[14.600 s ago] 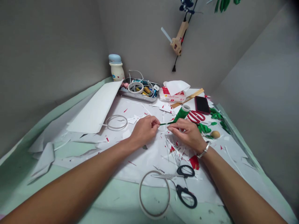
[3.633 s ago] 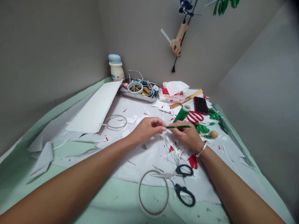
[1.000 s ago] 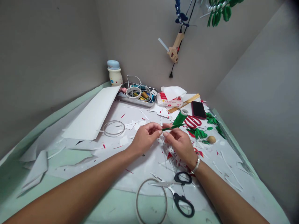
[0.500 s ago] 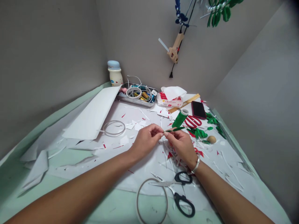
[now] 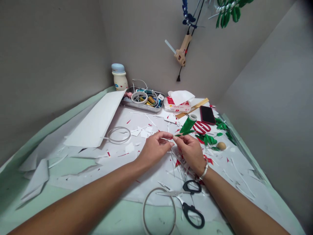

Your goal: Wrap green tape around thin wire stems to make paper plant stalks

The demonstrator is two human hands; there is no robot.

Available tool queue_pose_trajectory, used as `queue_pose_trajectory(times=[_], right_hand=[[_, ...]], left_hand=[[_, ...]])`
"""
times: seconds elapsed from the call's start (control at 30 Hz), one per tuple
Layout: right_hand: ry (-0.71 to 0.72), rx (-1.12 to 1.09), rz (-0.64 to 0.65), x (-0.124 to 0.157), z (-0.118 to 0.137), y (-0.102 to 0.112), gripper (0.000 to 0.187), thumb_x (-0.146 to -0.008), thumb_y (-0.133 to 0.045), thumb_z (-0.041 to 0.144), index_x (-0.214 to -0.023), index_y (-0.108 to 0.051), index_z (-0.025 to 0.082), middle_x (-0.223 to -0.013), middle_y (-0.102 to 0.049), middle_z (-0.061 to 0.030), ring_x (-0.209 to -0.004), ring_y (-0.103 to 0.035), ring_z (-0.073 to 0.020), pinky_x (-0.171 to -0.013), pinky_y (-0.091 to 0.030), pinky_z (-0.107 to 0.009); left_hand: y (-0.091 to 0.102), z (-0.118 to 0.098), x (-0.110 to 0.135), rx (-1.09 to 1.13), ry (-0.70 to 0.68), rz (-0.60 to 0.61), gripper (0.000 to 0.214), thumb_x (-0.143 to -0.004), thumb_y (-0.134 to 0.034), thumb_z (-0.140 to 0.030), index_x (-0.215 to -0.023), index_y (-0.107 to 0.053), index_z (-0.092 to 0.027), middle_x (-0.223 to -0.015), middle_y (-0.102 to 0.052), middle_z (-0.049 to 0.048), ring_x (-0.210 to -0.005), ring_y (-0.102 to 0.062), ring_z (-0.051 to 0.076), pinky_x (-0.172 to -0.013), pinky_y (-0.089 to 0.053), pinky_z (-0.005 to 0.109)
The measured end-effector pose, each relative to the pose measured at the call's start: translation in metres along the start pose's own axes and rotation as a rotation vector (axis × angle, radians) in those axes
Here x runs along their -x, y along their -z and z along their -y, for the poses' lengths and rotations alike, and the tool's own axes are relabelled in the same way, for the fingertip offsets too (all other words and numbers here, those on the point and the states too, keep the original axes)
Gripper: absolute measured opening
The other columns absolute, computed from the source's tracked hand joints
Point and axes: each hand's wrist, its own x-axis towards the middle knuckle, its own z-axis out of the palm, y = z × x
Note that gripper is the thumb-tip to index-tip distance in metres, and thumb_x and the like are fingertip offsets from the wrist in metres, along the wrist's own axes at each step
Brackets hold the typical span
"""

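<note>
Thin green stem [image 5: 185, 133] tight between fingertips of left hand [image 5: 155, 149] and right hand [image 5: 191, 150], tape roll [image 5: 189, 123] beyond, black scissors [image 5: 190, 199] nearer

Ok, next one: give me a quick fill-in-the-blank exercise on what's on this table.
1. The left hand and right hand pinch a thin stem wrapped in ____ tape.
2. The scissors nearest the camera have ____ handles.
3. The bracelet sits on the ____ wrist.
4. The bottle in the corner has a ____ cap.

Missing words: green; black; right; blue.
</note>
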Motion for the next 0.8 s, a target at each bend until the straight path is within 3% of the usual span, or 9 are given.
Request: queue_pose_trajectory(times=[0.17,0.3,0.43,0.63,0.8], right_hand=[[-0.003,-0.021,0.009,0.0008,0.0011,0.0003,0.033,-0.075,-0.064,0.047,-0.066,-0.061,0.016,-0.051,-0.048,0.0045,-0.047,-0.038,-0.0096,-0.044,-0.032,-0.024],[-0.013,-0.017,0.013,0.0007,0.0013,-0.0001,0.033,-0.074,-0.065,0.048,-0.066,-0.061,0.016,-0.05,-0.049,0.0046,-0.045,-0.037,-0.0094,-0.044,-0.031,-0.024],[-0.031,-0.001,0.041,0.0005,0.0019,-0.001,0.033,-0.074,-0.064,0.049,-0.066,-0.06,0.017,-0.05,-0.049,0.0048,-0.043,-0.035,-0.009,-0.042,-0.029,-0.024],[-0.03,0.012,0.101,-0.0003,0.0002,-0.001,0.031,-0.076,-0.063,0.046,-0.065,-0.061,0.017,-0.05,-0.052,0.0037,-0.044,-0.04,-0.0099,-0.044,-0.033,-0.024],[0.126,0.067,0.188,0.0011,-0.005,-0.0002,0.021,-0.083,-0.057,0.036,-0.085,-0.069,0.019,-0.07,-0.066,-0.0004,-0.061,-0.055,-0.0134,-0.057,-0.043,-0.024]], left_hand=[[0.0008,-0.0052,-0.0004,0.105,0.108,0.021,0.027,-0.074,-0.064,-0.024,-0.1,-0.062,-0.016,-0.093,-0.067,0.0074,-0.069,-0.065,0.014,-0.067,-0.051,0.029],[0.0006,-0.0017,-0.0035,0.136,0.105,0.039,0.023,-0.074,-0.064,-0.029,-0.091,-0.061,-0.014,-0.08,-0.065,0.0043,-0.065,-0.064,0.014,-0.062,-0.049,0.027],[0.0015,-0.0005,-0.0041,0.059,0.077,0.026,0.017,-0.075,-0.062,-0.03,-0.08,-0.061,-0.014,-0.063,-0.061,0.0001,-0.056,-0.058,0.011,-0.058,-0.046,0.024],[0.0062,0.0014,-0.005,-0.113,-0.012,-0.028,0.016,-0.075,-0.06,-0.032,-0.075,-0.063,-0.016,-0.067,-0.061,-0.0002,-0.06,-0.055,0.012,-0.058,-0.042,0.023],[0.0096,0.0035,-0.0079,-0.232,-0.045,-0.106,0.016,-0.077,-0.058,-0.032,-0.079,-0.063,-0.017,-0.067,-0.061,-0.0005,-0.062,-0.054,0.013,-0.06,-0.041,0.024]])
